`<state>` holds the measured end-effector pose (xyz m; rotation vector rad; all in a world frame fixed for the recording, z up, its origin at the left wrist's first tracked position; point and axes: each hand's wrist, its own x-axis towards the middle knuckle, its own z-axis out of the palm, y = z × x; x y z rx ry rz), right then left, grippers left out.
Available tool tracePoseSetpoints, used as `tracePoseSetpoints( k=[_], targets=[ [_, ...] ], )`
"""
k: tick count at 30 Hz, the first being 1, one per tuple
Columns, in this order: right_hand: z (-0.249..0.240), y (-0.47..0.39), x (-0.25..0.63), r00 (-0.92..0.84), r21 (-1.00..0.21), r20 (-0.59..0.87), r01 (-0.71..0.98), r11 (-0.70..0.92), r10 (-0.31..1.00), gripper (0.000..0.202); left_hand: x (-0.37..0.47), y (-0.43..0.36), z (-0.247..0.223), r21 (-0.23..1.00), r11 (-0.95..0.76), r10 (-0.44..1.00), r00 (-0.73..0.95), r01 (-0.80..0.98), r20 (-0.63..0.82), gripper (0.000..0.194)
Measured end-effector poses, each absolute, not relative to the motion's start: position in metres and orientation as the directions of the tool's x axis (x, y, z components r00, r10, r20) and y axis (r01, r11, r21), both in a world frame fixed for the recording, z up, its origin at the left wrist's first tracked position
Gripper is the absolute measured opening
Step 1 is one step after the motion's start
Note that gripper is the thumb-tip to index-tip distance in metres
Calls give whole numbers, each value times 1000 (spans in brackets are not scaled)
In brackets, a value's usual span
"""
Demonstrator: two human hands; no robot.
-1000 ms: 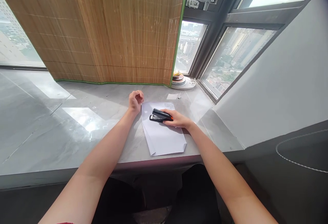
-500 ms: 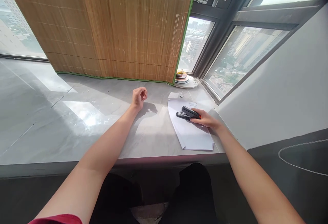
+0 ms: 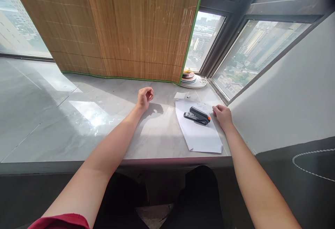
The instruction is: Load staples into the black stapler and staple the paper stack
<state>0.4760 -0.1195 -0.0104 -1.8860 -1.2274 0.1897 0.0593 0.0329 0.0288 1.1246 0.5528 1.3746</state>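
Note:
A black stapler [image 3: 196, 116] with an orange tip at its rear end lies on a stack of white paper [image 3: 200, 140], which has a few printed lines near its top. My right hand [image 3: 223, 115] is just right of the stapler, by the paper's right edge. Its fingers are curled together, and I see nothing in them. To the left of the paper, my left hand [image 3: 144, 98] rests on the grey-white tiled ledge [image 3: 157, 138], loosely closed and apart from the stapler. A small white slip [image 3: 181, 95] lies just beyond the paper.
A bamboo blind [image 3: 131, 30] with green edging hangs down to the ledge at the back. Stacked plates [image 3: 188, 78] sit in the corner by the windows. A white wall [image 3: 282, 93] bounds the right side, with a looped cord [image 3: 295, 159] below it.
My right hand has let go of the stapler, leaving it on the paper, and has moved right to the paper's edge. My left hand stays closed on the ledge. The view shifts slightly.

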Motion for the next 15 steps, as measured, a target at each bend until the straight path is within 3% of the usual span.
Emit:
tracePoseSetpoints(
  k=[9,15],
  targets=[
    [-9,-110,473,467,-601,278,766,-226,840,28,56,35,25,876,-161,942,195,-456,274,43],
    [-7,-104,468,465,-518,283,810,-274,839,23,51,32,24,909,-191,941,193,-370,276,42]
  ],
)
